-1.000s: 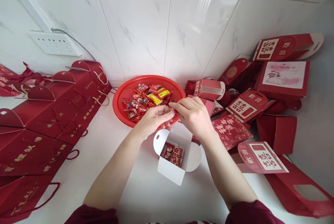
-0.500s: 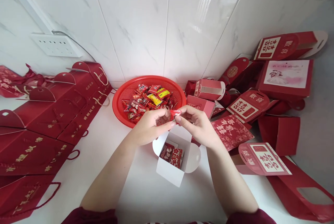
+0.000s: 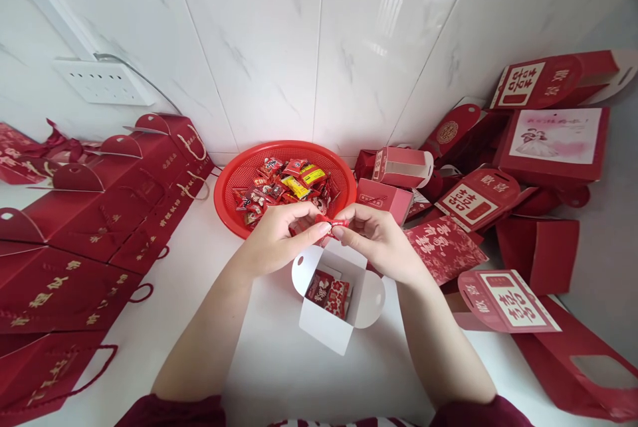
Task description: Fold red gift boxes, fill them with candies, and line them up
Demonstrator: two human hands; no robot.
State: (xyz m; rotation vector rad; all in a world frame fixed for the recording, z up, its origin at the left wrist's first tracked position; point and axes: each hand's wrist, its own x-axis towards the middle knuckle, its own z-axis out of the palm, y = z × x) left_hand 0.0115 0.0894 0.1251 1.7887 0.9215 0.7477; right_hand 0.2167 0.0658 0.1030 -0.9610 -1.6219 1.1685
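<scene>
Between my two hands is a small red wrapped candy (image 3: 333, 222), partly hidden by the fingers. My left hand (image 3: 292, 234) pinches its left side, and my right hand (image 3: 371, 238) grips the right side. Just below them stands a white-lined gift box (image 3: 326, 331) with its flaps spread apart. Several red and dark packets (image 3: 329, 293) lie inside it. Behind my hands sits a round red plastic basket (image 3: 226, 178) holding a heap of wrapped candies (image 3: 284, 184), mostly red with a couple of yellow ones.
Rows of dark red gift boxes (image 3: 94, 234) with rope handles line the left side of the white table (image 3: 199, 281). A loose pile of red boxes (image 3: 473, 201) covers the right. A tiled wall (image 3: 269, 48) with a socket strip (image 3: 102, 82) rises behind.
Both hands still hold the candy together, which has turned slightly and lies flatter between the fingertips. The view has shifted a little; the box and basket stay in place.
</scene>
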